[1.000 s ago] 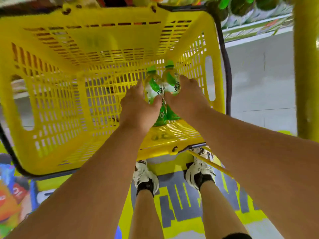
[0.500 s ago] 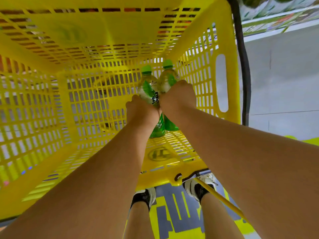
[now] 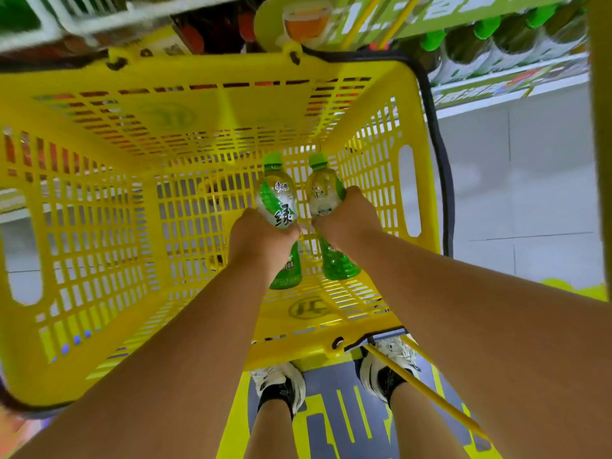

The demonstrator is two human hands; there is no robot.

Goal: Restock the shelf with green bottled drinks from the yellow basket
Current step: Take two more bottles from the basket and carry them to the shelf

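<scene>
Pale grey floor tiles (image 3: 530, 193) lie beneath a shop scene seen from above. Left hand (image 3: 261, 238) is wrapped around the middle of a green-capped clear plastic drink bottle with a green label (image 3: 276, 200); right hand (image 3: 347, 217) grips a second green-capped bottle (image 3: 323, 190) the same way. Both bottles are upright, close beside each other but apart, inside the yellow slotted plastic basket (image 3: 99, 226), near its right wall. Beyond the basket's far right corner, a white shelf (image 3: 513, 84) carries a row of green-capped bottles (image 3: 490, 38). White-and-black sneakers (image 3: 281, 382) stand on a yellow-and-grey floor mat (image 3: 337, 422).
</scene>
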